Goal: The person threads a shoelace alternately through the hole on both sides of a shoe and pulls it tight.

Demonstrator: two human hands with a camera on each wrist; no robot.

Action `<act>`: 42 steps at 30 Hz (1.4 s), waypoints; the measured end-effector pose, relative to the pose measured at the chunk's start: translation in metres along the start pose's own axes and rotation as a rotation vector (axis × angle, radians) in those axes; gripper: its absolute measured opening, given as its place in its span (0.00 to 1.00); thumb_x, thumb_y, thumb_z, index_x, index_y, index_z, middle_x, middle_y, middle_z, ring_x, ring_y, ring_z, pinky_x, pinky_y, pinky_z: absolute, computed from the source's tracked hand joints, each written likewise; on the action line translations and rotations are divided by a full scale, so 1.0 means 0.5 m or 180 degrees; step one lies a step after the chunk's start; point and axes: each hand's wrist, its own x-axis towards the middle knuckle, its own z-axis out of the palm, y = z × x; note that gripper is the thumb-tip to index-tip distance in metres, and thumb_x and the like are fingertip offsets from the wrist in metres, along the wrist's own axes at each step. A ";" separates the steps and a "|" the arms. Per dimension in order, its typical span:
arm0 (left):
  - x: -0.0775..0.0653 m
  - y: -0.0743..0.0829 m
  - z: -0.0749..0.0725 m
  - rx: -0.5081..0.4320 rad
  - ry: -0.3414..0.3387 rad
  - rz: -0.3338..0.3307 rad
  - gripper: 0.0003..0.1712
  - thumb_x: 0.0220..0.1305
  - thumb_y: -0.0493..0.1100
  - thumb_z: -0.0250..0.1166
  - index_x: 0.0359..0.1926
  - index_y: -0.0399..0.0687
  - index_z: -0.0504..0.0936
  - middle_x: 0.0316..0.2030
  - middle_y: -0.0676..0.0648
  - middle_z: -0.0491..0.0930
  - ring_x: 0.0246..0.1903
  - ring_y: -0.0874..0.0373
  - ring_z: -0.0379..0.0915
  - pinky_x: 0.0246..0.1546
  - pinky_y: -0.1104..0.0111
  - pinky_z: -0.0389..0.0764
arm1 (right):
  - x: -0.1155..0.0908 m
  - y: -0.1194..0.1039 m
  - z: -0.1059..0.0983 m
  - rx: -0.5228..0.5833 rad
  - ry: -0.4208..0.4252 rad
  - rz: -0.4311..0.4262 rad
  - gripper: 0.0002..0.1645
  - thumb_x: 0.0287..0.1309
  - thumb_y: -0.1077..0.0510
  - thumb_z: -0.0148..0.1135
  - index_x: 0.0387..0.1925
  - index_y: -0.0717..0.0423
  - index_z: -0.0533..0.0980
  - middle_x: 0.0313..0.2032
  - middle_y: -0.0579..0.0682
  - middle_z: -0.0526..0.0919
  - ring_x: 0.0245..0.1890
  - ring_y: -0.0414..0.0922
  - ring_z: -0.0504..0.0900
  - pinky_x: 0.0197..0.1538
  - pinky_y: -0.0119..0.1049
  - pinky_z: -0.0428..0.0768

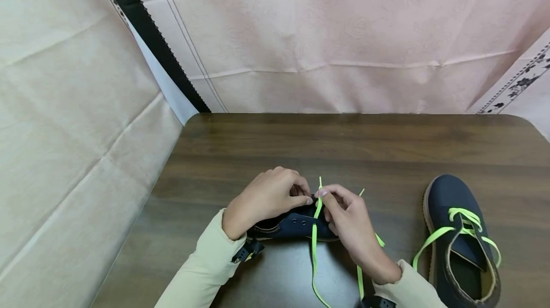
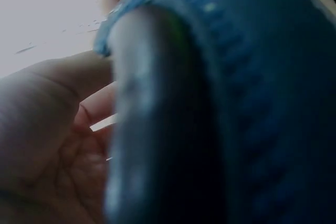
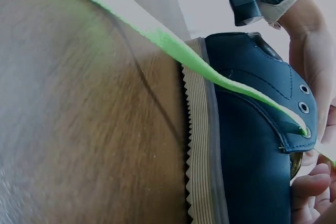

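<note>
A navy shoe [image 1: 281, 227] lies sideways on the table, its toe partly hidden behind my right hand [image 1: 350, 222]. The thumb and fingers of that hand pinch a neon green lace [image 1: 314, 246] above the eyelet flap. My left hand [image 1: 268, 198] grips the shoe's upper near its opening, fingers curled and thumb along the edge; the exact contact is partly hidden. In the right wrist view, the lace [image 3: 189, 59] passes through the eyelet nearest the toe, with the other two eyelets [image 3: 304, 98] of the flap bare. The left wrist view shows the shoe's collar [image 2: 210, 77] close up.
A second navy shoe [image 1: 466, 250] with green laces stands at the right of the brown wooden table [image 1: 258, 141]. Loose lace hangs toward the near edge. Pale cloth [image 1: 343, 26] covers the wall behind, and more cloth [image 1: 77, 122] hangs at left.
</note>
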 end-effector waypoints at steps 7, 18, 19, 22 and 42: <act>0.010 -0.003 0.007 0.0021 0.0231 -0.0111 0.07 0.69 0.49 0.65 0.38 0.58 0.89 0.33 0.62 0.83 0.26 0.69 0.74 0.29 0.71 0.75 | 0.007 -0.010 -0.008 -0.0427 -0.0161 0.0112 0.12 0.71 0.54 0.56 0.40 0.60 0.80 0.19 0.47 0.68 0.12 0.39 0.55 0.18 0.30 0.60; 0.029 -0.012 0.014 -0.0049 0.0312 -0.0321 0.11 0.73 0.49 0.60 0.42 0.54 0.88 0.31 0.58 0.82 0.20 0.64 0.69 0.27 0.70 0.71 | 0.017 -0.018 -0.021 -0.1007 -0.0435 0.0290 0.12 0.71 0.57 0.53 0.38 0.58 0.81 0.35 0.49 0.82 0.14 0.40 0.58 0.18 0.33 0.63; 0.030 -0.013 0.014 -0.0051 0.0317 -0.0333 0.11 0.73 0.49 0.60 0.42 0.54 0.88 0.31 0.58 0.82 0.21 0.64 0.69 0.27 0.70 0.71 | 0.018 -0.018 -0.023 -0.1013 -0.0451 0.0311 0.12 0.71 0.58 0.53 0.38 0.58 0.81 0.37 0.50 0.82 0.14 0.40 0.57 0.18 0.33 0.62; 0.033 -0.016 0.014 -0.0061 0.0311 -0.0335 0.11 0.73 0.49 0.59 0.42 0.54 0.88 0.32 0.58 0.83 0.22 0.64 0.70 0.29 0.69 0.73 | 0.022 -0.017 -0.023 -0.0962 -0.0496 0.0361 0.12 0.70 0.60 0.52 0.37 0.59 0.81 0.40 0.52 0.83 0.13 0.40 0.54 0.17 0.31 0.59; 0.023 -0.048 0.009 -0.0915 -0.0002 -0.0394 0.12 0.73 0.48 0.60 0.45 0.53 0.89 0.32 0.58 0.84 0.23 0.62 0.68 0.29 0.69 0.70 | 0.041 0.001 -0.011 -0.1380 -0.0497 0.0007 0.11 0.70 0.57 0.58 0.35 0.52 0.86 0.27 0.46 0.81 0.22 0.41 0.70 0.29 0.32 0.69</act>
